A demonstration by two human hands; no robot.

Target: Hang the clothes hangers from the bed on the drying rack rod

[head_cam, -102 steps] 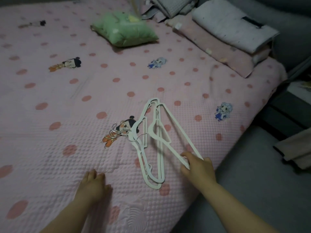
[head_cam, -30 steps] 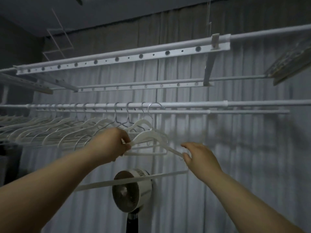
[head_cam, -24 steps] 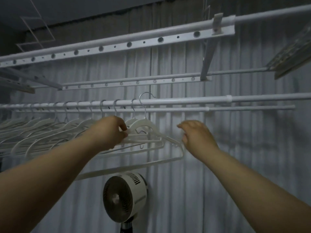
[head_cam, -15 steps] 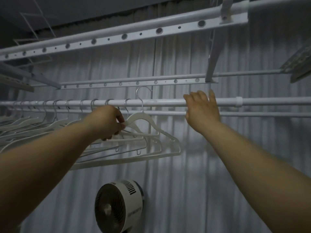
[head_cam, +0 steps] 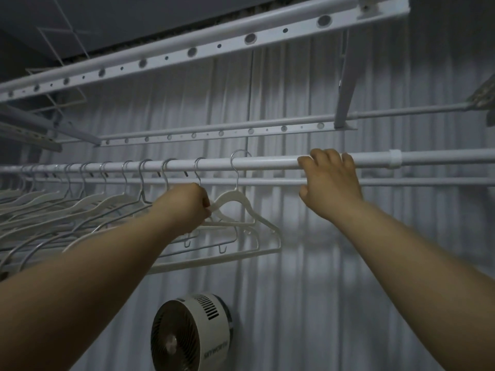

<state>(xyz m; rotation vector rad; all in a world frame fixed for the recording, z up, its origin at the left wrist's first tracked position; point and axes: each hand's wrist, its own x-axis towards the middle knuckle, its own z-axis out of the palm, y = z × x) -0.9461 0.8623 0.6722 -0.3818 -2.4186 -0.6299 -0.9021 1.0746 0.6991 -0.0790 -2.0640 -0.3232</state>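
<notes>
A white rod (head_cam: 267, 163) of the drying rack runs across the view at hand height. My left hand (head_cam: 187, 207) grips the shoulder of a white hanger (head_cam: 241, 207) whose metal hook (head_cam: 239, 167) curves over the rod. A couple more white hangers hang in the same bunch just below and behind it. My right hand (head_cam: 330, 183) holds the rod to the right of that hook, fingers curled over the top. Several hangers (head_cam: 80, 207) hang in a row along the rod to the left.
A second thinner rod (head_cam: 267, 181) runs just behind the first. Perforated rack bars (head_cam: 214, 131) sit higher up, one slanting overhead. A round white fan (head_cam: 191, 334) stands below the hangers. Grey curtains (head_cam: 308, 263) fill the background.
I carried the hangers from the bed to the rack. In the last second my left hand raised them so the hook reached the rod, and my right hand let go and rose to grasp the rod.
</notes>
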